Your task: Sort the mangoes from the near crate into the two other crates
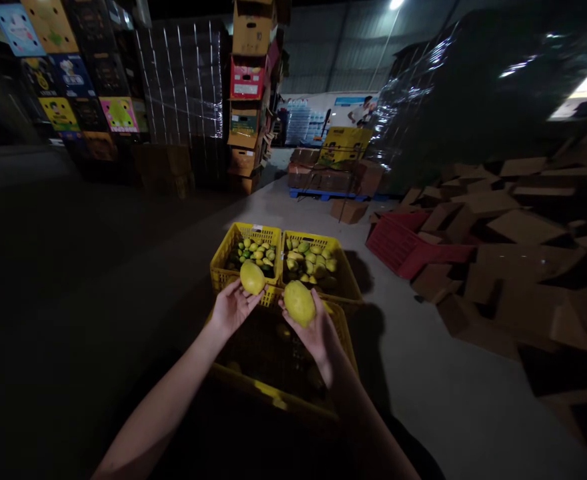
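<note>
My left hand [233, 306] holds a yellow lemon [252, 277] at its fingertips, palm turned up. A second, larger-looking lemon [299, 303] sits in my right hand [317, 330], the fingers curled round its sides. Both hands hover over a near yellow crate [273, 395], whose inside is dark with only a few fruits faintly visible. Just beyond are two more yellow crates. Small green and yellow lemons lie in the left crate [220, 255]; paler yellow-green ones fill part of the right crate [346, 273].
Flattened and torn cardboard boxes [516, 267] are heaped on the right, beside a tipped red crate [398, 243]. A blue pallet [323, 195] with boxes stands ahead. Stacked cartons [246, 123] and wrapped pallet loads [181, 87] rise at the back. Grey floor [413, 373] surrounds the crates.
</note>
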A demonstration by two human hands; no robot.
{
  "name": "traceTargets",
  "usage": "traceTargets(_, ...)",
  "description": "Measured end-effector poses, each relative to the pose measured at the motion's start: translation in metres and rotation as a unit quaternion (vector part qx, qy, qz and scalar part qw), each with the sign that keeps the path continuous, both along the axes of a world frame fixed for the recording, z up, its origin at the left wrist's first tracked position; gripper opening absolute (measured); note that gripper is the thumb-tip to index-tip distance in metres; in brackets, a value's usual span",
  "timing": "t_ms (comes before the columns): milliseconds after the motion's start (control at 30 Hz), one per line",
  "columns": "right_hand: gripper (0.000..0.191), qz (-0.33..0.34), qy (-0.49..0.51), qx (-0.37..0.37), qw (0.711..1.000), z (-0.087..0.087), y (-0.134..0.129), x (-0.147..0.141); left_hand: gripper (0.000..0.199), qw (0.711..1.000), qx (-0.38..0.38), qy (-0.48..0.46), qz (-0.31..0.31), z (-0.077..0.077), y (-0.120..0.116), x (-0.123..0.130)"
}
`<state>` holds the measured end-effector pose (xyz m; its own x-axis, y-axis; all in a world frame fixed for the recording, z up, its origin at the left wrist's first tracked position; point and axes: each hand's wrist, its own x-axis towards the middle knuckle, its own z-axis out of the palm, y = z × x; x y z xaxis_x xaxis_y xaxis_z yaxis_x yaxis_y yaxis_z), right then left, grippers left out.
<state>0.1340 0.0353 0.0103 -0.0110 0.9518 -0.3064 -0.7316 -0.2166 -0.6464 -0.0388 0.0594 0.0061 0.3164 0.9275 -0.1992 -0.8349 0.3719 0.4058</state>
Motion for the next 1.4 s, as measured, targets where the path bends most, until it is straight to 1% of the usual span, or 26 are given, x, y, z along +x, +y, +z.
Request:
traceTargets(67,0.026,-0.009,0.022,-0.01,1.0,-0.004,0.001,0.003,0.038,1.0,-0.012,-0.011,-0.01,0.001,0.0,0.0)
traceTargets(133,0.021,-0.006,0.05,-0.008,0.999,-0.008,0.001,0.005,0.039,0.999,-0.031,0.008,-0.025,0.001,0.0,0.0)
traceTargets(233,0.022,0.024,0.092,-0.011,0.995,-0.011,0.002,0.009,0.047,0.995,-0.067,0.061,-0.05,0.0,0.0,0.002)
traceTargets(300,0.024,0.025,0.102,-0.028,0.994,-0.011,0.002,0.011,0.051,0.993,-0.073,0.065,-0.061,0.0,0.0,0.002)
traceTargets(400,0.025,0.006,0.079,-0.048,0.996,-0.009,0.002,0.013,0.046,0.994,-0.072,0.065,-0.057,-0.001,0.0,0.003)
traceTargets(567,0.024,0.013,0.039,-0.054,0.998,-0.008,0.001,0.011,0.037,0.986,-0.12,0.115,-0.026,-0.002,0.001,0.005)
traceTargets(667,0.024,0.009,0.026,-0.067,0.997,-0.007,0.0,0.009,0.035,0.986,-0.125,0.104,-0.02,-0.002,0.001,0.006)
traceTargets(767,0.019,-0.004,0.021,-0.067,0.998,-0.004,-0.001,0.008,0.03,0.988,-0.132,0.085,-0.004,-0.003,0.002,0.005)
traceTargets(833,0.02,0.003,0.013,-0.068,0.998,-0.003,-0.002,0.009,0.03,0.987,-0.136,0.086,-0.011,-0.003,0.003,0.003)
traceTargets(900,0.027,0.032,0.01,-0.062,0.998,-0.002,-0.002,0.009,0.033,0.989,-0.118,0.089,-0.028,-0.002,0.003,0.001)
traceTargets(967,0.035,0.053,0.015,-0.048,0.997,-0.001,-0.002,0.009,0.035,0.991,-0.08,0.095,-0.042,-0.002,0.002,0.0)
traceTargets(1067,0.038,0.051,0.016,0.0,0.999,0.0,-0.002,0.009,0.037,0.988,-0.006,0.142,-0.053,0.0,-0.002,0.0)
traceTargets(1167,0.029,0.045,-0.001,0.105,0.993,0.001,-0.007,0.011,0.038,0.974,0.078,0.203,-0.062,0.001,-0.007,0.0)
traceTargets(1267,0.013,0.036,-0.068,0.194,0.978,0.004,-0.014,0.016,0.037,0.956,0.158,0.24,-0.063,0.001,-0.011,-0.004)
traceTargets(1333,0.009,0.048,-0.114,0.224,0.967,0.006,-0.019,0.019,0.035,0.952,0.173,0.243,-0.066,0.001,-0.013,-0.008)
traceTargets(1400,0.01,0.056,-0.129,0.24,0.961,0.007,-0.021,0.02,0.034,0.956,0.158,0.235,-0.072,0.0,-0.014,-0.011)
